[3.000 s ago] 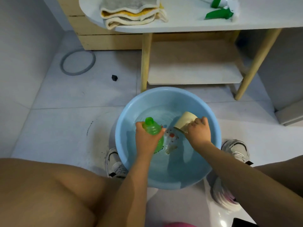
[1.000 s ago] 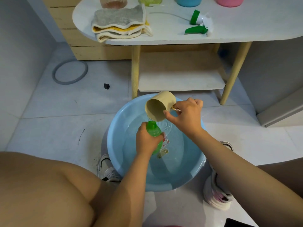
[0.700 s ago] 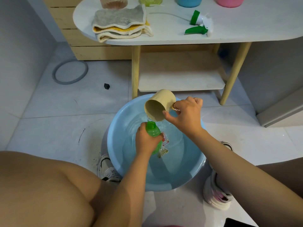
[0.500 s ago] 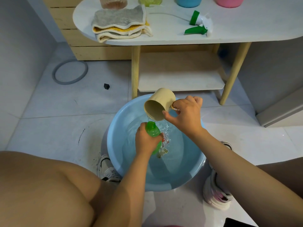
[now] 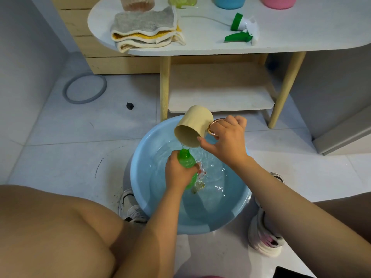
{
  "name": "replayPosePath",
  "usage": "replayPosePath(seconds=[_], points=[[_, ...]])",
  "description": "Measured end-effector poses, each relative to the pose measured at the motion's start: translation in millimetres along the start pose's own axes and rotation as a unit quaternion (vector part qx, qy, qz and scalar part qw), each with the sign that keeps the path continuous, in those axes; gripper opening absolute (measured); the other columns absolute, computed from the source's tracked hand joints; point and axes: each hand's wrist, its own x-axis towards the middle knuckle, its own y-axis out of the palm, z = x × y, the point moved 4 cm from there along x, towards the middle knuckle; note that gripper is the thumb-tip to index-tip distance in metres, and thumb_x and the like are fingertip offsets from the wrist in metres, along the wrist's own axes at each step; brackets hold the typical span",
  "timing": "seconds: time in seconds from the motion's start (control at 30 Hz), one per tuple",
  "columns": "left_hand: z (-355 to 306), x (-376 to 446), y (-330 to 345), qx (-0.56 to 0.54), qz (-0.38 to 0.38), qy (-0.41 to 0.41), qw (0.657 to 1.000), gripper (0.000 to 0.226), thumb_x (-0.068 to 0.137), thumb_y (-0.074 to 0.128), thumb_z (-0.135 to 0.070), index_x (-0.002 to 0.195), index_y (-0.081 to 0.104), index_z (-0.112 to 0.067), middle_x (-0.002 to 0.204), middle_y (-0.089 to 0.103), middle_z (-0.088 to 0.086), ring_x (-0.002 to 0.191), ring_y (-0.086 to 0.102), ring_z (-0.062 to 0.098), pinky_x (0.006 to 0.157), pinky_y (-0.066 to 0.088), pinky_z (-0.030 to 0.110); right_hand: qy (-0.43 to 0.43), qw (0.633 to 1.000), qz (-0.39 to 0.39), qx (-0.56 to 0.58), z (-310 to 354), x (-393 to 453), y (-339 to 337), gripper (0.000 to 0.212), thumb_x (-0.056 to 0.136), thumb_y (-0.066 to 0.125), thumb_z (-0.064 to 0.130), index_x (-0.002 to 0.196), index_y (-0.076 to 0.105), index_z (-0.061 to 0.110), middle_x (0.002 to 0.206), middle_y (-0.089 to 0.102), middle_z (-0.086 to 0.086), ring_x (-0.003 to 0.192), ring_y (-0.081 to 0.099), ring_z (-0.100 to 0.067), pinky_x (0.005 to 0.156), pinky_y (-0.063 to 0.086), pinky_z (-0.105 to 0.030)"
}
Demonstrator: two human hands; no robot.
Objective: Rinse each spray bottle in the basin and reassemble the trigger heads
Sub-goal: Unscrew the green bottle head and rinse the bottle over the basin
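A light blue basin [image 5: 138, 189] of water stands on the floor between my feet. My left hand [image 5: 178, 173] grips a green spray bottle [image 5: 185, 160] without its head, neck up, over the water. My right hand [image 5: 225, 140] holds a beige cup [image 5: 193, 126] by its gold handle, tilted with its mouth just above the bottle's neck; a thin stream of water falls from it. A green and white trigger head [image 5: 242, 30] with its tube lies on the white table [image 5: 301, 33].
Folded cloths [image 5: 145, 29] lie at the table's left end. Pink, blue, yellow-green and clear containers line its far edge. A lower shelf [image 5: 219, 91] sits behind the basin. A grey ring [image 5: 85, 89] and a small black piece [image 5: 129, 106] lie on the floor tiles.
Three seconds ago the cup was down in the basin water. My right hand has lifted it and tipped it over the bottle's neck; water now ripples and splashes beside the bottle.
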Motion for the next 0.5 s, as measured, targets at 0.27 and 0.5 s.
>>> replayPosePath(seconds=[0.27,0.5], points=[[0.3,0.5,-0.3,0.006,0.002,-0.003,1.000,0.059,0.066,0.084,-0.026,0.115,0.050,-0.016,0.105,0.053,-0.002,0.090,0.050,0.014,0.075,0.038,0.024,-0.031,0.999,-0.008,0.001,1.5,-0.9,-0.3,0.037,0.070,0.065,0.045,0.057,0.053,0.012,0.056,0.051,0.003,0.066,0.045,-0.021,0.082,0.028,-0.033],[2.3,1.1,-0.4,0.013,-0.001,-0.010,1.000,0.060,0.065,0.084,-0.026,0.113,0.051,-0.015,0.105,0.053,-0.001,0.091,0.051,0.016,0.077,0.040,0.025,-0.068,0.997,-0.021,0.012,5.8,-1.1,-1.0,0.037,0.070,0.066,0.043,0.060,0.055,0.010,0.059,0.053,0.000,0.072,0.037,-0.019,0.083,0.028,-0.034]])
